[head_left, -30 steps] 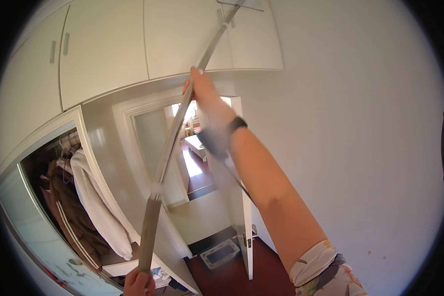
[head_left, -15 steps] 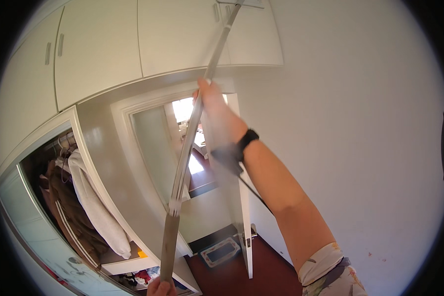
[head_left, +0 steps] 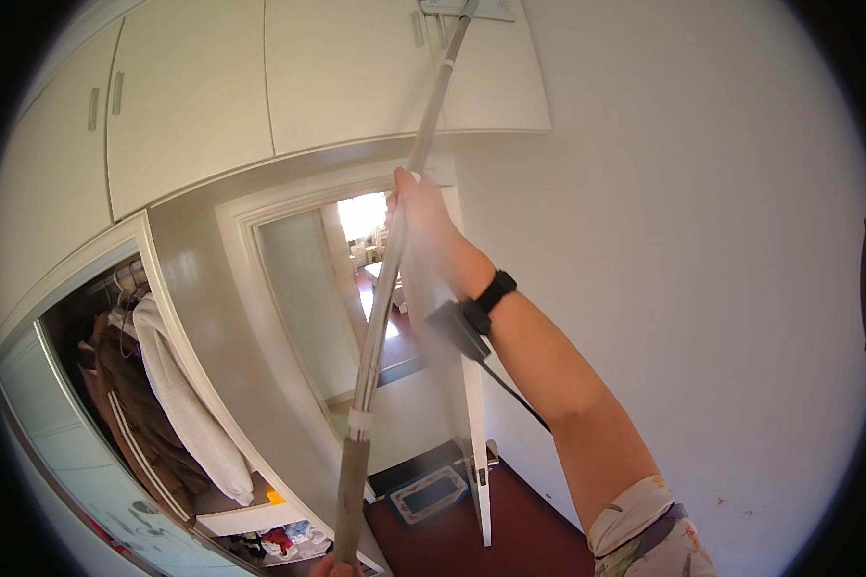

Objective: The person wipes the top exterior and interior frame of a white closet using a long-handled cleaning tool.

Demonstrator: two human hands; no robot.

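Note:
A long metal pole (head_left: 435, 115) slants up through the middle of the view, with a grey grip sleeve (head_left: 352, 481) on its lower part. At its top end is a flat mop head (head_left: 494, 10), cut off by the upper edge, in front of the white overhead cabinet doors (head_left: 346, 72). My right hand (head_left: 433, 226) is raised and wrapped round the pole about midway up. Around my right wrist is a black strap (head_left: 496, 290) carrying a dark device with a cable. Low at the bottom edge, my left hand (head_left: 335, 567) is closed round the grey sleeve; only its fingers show.
At left, an open wardrobe (head_left: 149, 260) holds hanging clothes (head_left: 188, 404) beside a sliding glass panel (head_left: 77, 423). Ahead is a doorway with an open white door (head_left: 478, 452). A patterned mat (head_left: 430, 494) lies on the dark red floor (head_left: 529, 519). A pale wall (head_left: 693, 288) fills the right.
The pole's lower end and my left hand have moved right. The mop head shows more at the top edge, and my right hand has shifted slightly right and down.

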